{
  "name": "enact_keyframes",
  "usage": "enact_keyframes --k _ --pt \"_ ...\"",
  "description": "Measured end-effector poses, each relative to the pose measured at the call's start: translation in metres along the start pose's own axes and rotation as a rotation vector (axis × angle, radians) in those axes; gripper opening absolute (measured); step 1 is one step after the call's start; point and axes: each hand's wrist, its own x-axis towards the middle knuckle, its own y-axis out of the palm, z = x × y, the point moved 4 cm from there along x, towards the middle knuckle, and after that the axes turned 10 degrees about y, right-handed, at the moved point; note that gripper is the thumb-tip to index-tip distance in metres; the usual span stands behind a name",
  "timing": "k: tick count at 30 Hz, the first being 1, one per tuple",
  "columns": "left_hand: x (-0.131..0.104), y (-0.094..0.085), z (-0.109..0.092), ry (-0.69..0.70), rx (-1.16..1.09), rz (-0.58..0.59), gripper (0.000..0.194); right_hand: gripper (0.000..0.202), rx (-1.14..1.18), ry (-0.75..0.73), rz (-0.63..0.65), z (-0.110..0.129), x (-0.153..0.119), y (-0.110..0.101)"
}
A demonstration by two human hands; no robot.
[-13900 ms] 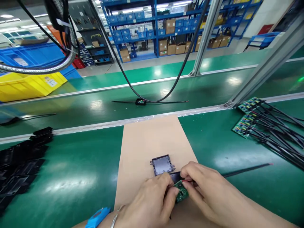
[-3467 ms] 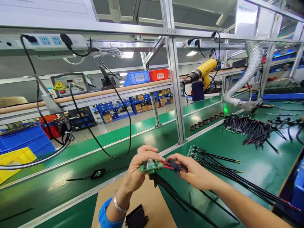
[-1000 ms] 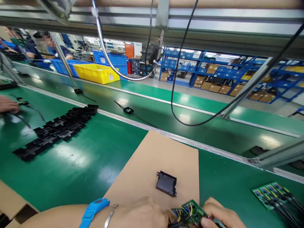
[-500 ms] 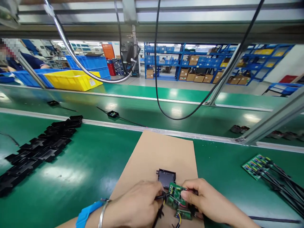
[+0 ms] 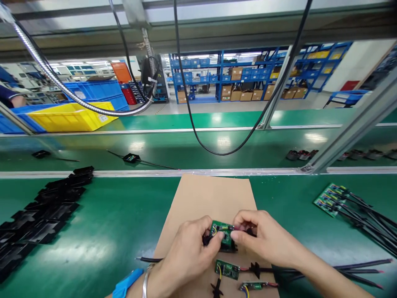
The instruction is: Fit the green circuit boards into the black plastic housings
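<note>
Both hands are over a cardboard sheet, on a green circuit board with wires. My left hand pinches its left end, thumb on the face. My right hand grips the right end, where dark wires run into the fingers. A dark case edge shows just under the board; how far the board sits in it is hidden. Nearer to me lie a small wired board and another wired board. A black cable sticks out left of my left wrist.
Black plastic cases lie in rows on the left of the green bench. At the right is a panel of boards with black cables. Beyond the metal rail lies a wired case. A black cable loop hangs in front.
The board has moved from in front of the black case to over it. Two wired boards now show on the cardboard below my hands. The view has swung right.
</note>
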Motion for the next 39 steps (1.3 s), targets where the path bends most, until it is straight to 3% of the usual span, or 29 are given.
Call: enact_keyframes --k 3,7,9,12,15,17,19,24,30,39 --pt "0.005 0.007 0.006 -0.017 0.049 -0.048 0.028 0.015 -0.204 0.026 -0.131 0.002 0.004 0.009" --pt "0.013 0.016 0.011 -0.031 0.071 -0.082 0.025 0.013 -0.716 -0.013 -0.419 0.02 0.005 0.031" --pt "0.016 0.018 0.015 -0.063 0.03 -0.06 0.024 0.017 -0.862 -0.056 -0.45 0.028 0.005 0.04" --pt "0.019 0.018 0.026 -0.121 -0.149 0.084 0.028 0.019 -0.843 -0.176 -0.408 0.029 0.004 0.041" --pt "0.015 0.007 0.038 -0.104 -0.2 0.264 0.026 0.019 -0.765 -0.258 -0.263 0.016 0.006 0.034" --pt "0.013 -0.002 0.044 -0.07 -0.114 0.309 0.047 0.017 -0.74 -0.262 -0.168 0.004 0.011 0.033" --pt "0.013 -0.006 0.048 -0.008 -0.038 0.314 0.071 0.017 -0.716 -0.255 -0.118 -0.007 0.016 0.035" --pt "0.018 0.006 0.049 0.173 -0.02 0.348 0.056 0.011 -0.645 -0.241 -0.085 -0.014 0.021 0.041" --pt "0.02 0.013 0.05 0.16 -0.024 0.344 0.049 0.016 -0.705 -0.331 0.026 -0.009 0.022 0.045" --pt "0.018 0.019 0.052 0.109 -0.053 0.315 0.04 0.002 -0.855 -0.629 -0.104 -0.002 0.023 0.045"
